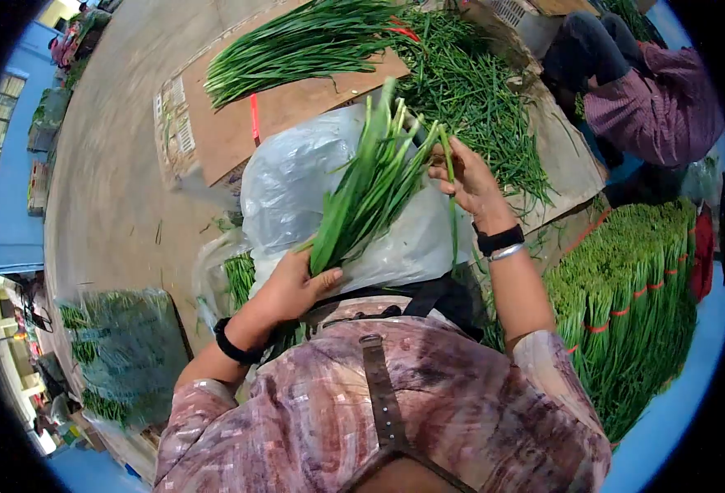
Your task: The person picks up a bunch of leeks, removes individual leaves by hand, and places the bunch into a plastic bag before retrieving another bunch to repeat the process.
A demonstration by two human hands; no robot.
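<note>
My left hand (296, 287) is closed around the lower part of a loose bunch of chives (370, 181), long flat green leaves with paler stalk ends pointing up and away from me. At the bunch's upper right, my right hand (471, 182) pinches a single chive stalk (448, 156) between thumb and fingers; its thin green end hangs below the hand. Beneath the bunch, a translucent plastic sheet (284, 189) covers my lap. My left palm and some of its fingers are hidden by the leaves.
Ahead, a pile of chives (296, 49) lies on cardboard (296, 115) with red bands (255, 119). Loose green trimmings (477, 107) spread beside it. Banded bundles (625, 287) stand at right, a wrapped stack (128, 353) at left. Another person (658, 103) sits at upper right.
</note>
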